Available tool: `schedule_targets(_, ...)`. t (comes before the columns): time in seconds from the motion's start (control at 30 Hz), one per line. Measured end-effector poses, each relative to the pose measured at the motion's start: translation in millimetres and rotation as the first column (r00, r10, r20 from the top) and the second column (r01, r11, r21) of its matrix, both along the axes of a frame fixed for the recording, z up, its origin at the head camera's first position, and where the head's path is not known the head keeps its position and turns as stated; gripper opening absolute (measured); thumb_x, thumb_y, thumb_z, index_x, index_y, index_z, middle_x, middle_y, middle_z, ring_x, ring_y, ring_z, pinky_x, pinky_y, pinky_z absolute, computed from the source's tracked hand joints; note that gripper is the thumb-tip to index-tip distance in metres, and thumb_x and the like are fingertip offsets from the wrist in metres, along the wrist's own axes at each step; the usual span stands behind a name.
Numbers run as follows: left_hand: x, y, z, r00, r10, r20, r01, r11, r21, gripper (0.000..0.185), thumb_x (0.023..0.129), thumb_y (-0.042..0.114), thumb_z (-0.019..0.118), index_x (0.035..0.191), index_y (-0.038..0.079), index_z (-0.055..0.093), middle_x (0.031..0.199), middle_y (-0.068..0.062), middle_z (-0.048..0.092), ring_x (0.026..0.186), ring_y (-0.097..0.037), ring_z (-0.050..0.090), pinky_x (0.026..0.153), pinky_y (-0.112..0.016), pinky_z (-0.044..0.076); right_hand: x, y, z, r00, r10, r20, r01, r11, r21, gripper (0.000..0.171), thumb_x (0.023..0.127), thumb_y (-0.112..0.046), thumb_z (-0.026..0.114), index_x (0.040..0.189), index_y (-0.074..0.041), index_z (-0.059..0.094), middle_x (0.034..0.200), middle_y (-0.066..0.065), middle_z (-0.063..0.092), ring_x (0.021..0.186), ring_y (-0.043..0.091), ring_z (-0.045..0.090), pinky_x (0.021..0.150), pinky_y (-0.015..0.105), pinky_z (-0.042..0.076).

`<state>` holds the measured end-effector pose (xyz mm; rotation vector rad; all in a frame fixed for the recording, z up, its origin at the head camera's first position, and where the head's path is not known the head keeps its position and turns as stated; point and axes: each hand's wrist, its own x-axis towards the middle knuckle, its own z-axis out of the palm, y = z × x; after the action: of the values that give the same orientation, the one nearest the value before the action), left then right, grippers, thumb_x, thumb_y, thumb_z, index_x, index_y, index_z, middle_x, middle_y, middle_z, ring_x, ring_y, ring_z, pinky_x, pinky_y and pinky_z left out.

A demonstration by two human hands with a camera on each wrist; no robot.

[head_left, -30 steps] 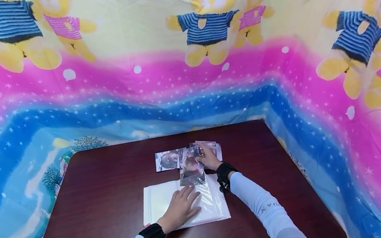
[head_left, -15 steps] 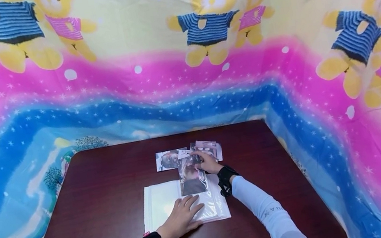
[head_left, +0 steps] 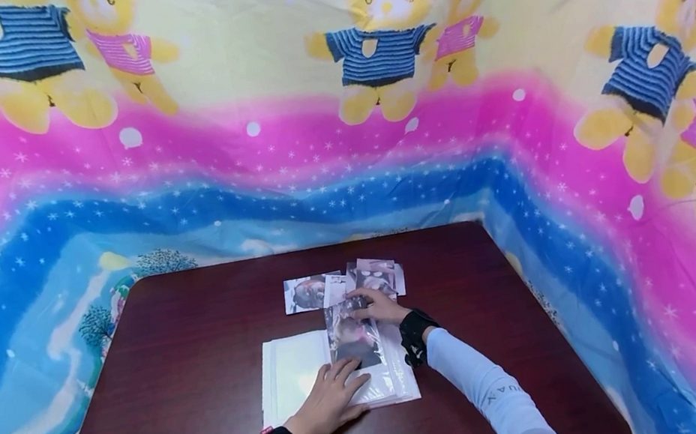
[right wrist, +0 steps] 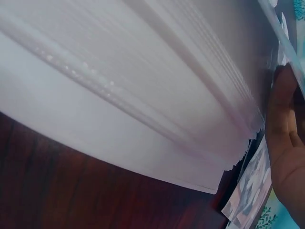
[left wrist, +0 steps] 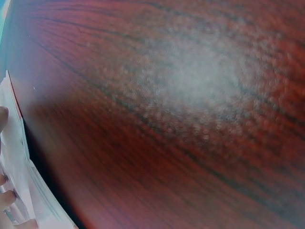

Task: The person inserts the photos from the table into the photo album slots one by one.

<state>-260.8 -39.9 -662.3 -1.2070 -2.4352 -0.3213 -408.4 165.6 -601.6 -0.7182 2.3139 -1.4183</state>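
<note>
A stack of clear sleeves (head_left: 291,378) is laid flat on the dark wooden desk (head_left: 193,363), near the front edge and roughly central. The left hand (head_left: 328,401) is rested palm-down on the near part of this stack, fingers straight and spread, nothing gripped. In the left wrist view only the stack's edge (left wrist: 14,181) and fingertips are seen at the left border, the remainder being desk surface (left wrist: 181,119).

A photo (head_left: 353,334) is seen lying on the right half of the stack, apparently partly inside the top sleeve; how far it is inserted cannot be determined. Its far end is pinched by the right hand (head_left: 381,306), fingers curled onto it. In the right wrist view the layered sleeve edges (right wrist: 143,86) fill the frame, with the hand (right wrist: 286,143) at the right border.

Beyond the stack, loose photos (head_left: 308,291) are spread on the desk, just beside the right hand. A cloth printed with bears (head_left: 390,51) is hung behind and around the desk.
</note>
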Motion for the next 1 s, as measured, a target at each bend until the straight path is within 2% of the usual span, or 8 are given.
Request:
schedule_targets(0.17,0.9,0,0.3,1.000,0.018,0.001,-0.018,1.000,-0.008,0.055,0.088,0.048,0.071,0.131,0.017,0.061,0.137,-0.014,0.054,0.125,-0.032,0.050,0.091,-0.051,0.045,-3.1,3,-12.9,0.992,0.009,0.129,-0.011,1.000,0.017,0.051,0.096,-0.007,0.062,0.143,0.004,0.045,0.146,0.022,0.040,0.113,0.036,0.056,0.086,0.042,0.048)
schedule_targets(0.23,0.9,-1,0.6,1.000,0.021,-0.007,-0.021,1.000,-0.005,0.054,0.088,0.048,0.071,0.131,0.017,0.062,0.137,-0.013,0.054,0.124,-0.033,0.050,0.091,-0.051,0.045,-1.7,4,-14.0,0.991,0.025,0.131,-0.026,1.000,0.011,0.051,0.096,-0.008,0.063,0.142,0.004,0.045,0.145,0.022,0.041,0.111,0.032,0.057,0.084,0.038,0.049)
schedule_targets(0.33,0.3,-1,-0.2,0.999,0.015,-0.032,-0.014,1.000,0.006,0.053,0.087,0.047,0.071,0.130,0.016,0.063,0.136,-0.014,0.055,0.123,-0.034,0.051,0.090,-0.052,0.044,6.5,4,-0.7,0.989,0.050,0.140,-0.050,0.999,0.001,0.048,0.096,-0.007,0.063,0.138,0.008,0.048,0.143,0.025,0.043,0.107,0.029,0.058,0.078,0.038,0.050)
schedule_targets(0.43,0.0,-1,-1.4,0.999,0.001,-0.047,0.000,1.000,0.020,0.053,0.087,0.046,0.073,0.128,0.015,0.063,0.135,-0.016,0.055,0.123,-0.037,0.052,0.089,-0.053,0.045,14.7,4,13.6,0.988,0.079,0.136,-0.078,0.997,-0.011,0.043,0.095,-0.003,0.063,0.133,0.012,0.050,0.141,0.029,0.044,0.107,0.036,0.057,0.075,0.037,0.049)
schedule_targets(0.6,0.8,-1,-1.2,1.000,-0.004,-0.031,0.005,1.000,0.028,0.055,0.086,0.045,0.074,0.129,0.013,0.062,0.135,-0.017,0.055,0.124,-0.038,0.051,0.089,-0.053,0.045,18.0,6,16.6,0.989,0.103,0.104,-0.104,0.995,0.002,0.036,0.094,-0.001,0.064,0.126,0.012,0.057,0.139,0.029,0.046,0.121,0.042,0.047,0.082,0.033,0.046)
schedule_targets(0.73,1.4,-1,-1.5,1.000,-0.003,-0.015,0.004,0.999,0.036,0.055,0.086,0.046,0.073,0.129,0.014,0.062,0.135,-0.017,0.055,0.122,-0.038,0.052,0.090,-0.053,0.044,19.5,7,16.0,0.989,0.106,0.104,-0.109,0.994,0.019,0.033,0.093,-0.002,0.066,0.122,0.011,0.061,0.133,0.027,0.051,0.114,0.037,0.048,0.079,0.030,0.044)
schedule_targets(0.83,1.1,-1,-2.2,1.000,-0.001,-0.021,0.002,0.999,0.041,0.056,0.086,0.046,0.073,0.131,0.013,0.062,0.135,-0.017,0.055,0.121,-0.037,0.053,0.090,-0.053,0.044,20.6,8,16.9,0.986,0.105,0.131,-0.108,0.994,0.020,0.032,0.092,-0.001,0.066,0.122,0.011,0.062,0.136,0.028,0.049,0.113,0.034,0.047,0.078,0.030,0.042)
schedule_targets(1.0,0.5,0,-3.8,0.999,-0.006,-0.039,0.008,0.999,0.048,0.058,0.086,0.046,0.074,0.132,0.013,0.061,0.134,-0.017,0.056,0.120,-0.037,0.053,0.089,-0.053,0.044,19.8,9,14.0,0.987,0.112,0.117,-0.118,0.992,0.040,0.030,0.093,0.000,0.064,0.120,0.012,0.063,0.136,0.030,0.048,0.121,0.039,0.046,0.089,0.035,0.044)
